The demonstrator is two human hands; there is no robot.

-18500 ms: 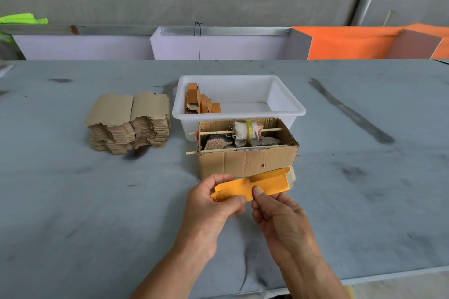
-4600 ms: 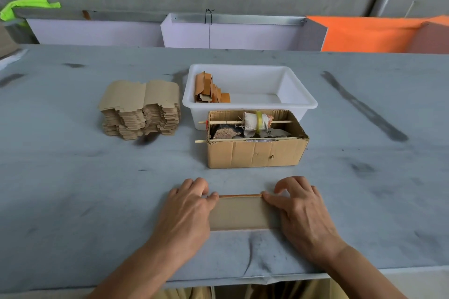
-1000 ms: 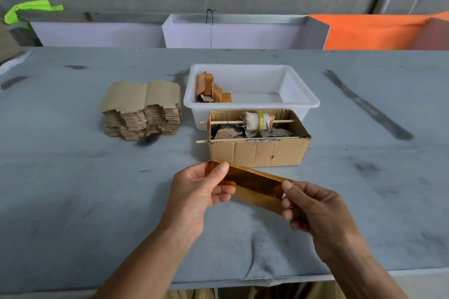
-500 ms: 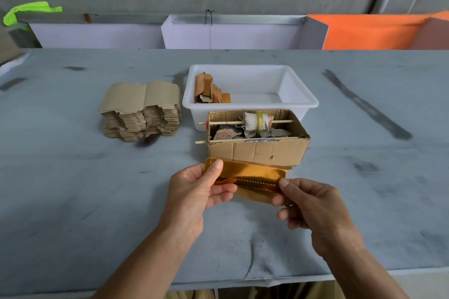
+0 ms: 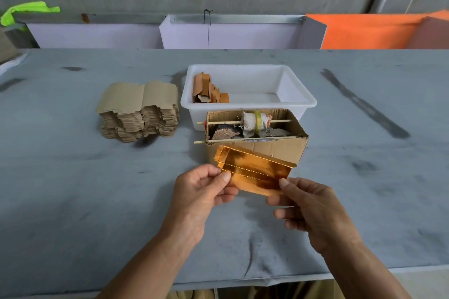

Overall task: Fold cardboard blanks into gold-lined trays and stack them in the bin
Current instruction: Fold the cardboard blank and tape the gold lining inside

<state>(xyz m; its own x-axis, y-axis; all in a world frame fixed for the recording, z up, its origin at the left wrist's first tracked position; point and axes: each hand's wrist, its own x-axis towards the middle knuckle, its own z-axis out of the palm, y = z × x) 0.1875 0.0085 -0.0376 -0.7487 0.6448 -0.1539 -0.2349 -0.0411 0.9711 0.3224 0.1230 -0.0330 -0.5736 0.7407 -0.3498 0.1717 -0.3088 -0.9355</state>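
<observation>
Vs half a second ago: gold-lined blank (image 5: 252, 172) tilted up more, gold face and dashed creases showing. Left hand (image 5: 201, 192) pinches its left end, right hand (image 5: 311, 206) its right end, just in front of cardboard box (image 5: 279, 150). White bin (image 5: 308, 102) behind box. No readable text.

On the tabletop (image 5: 73, 189), the stack of blanks (image 5: 138, 110) lies left of the bin (image 5: 249, 99); the cardboard box (image 5: 255, 137) sits before it.

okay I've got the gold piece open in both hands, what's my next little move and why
Probably fold the long side up along the dashed crease. The gold-lined blank is pinched at each end by your left hand and right hand, and lies mostly flat, not yet tray-shaped.
</observation>
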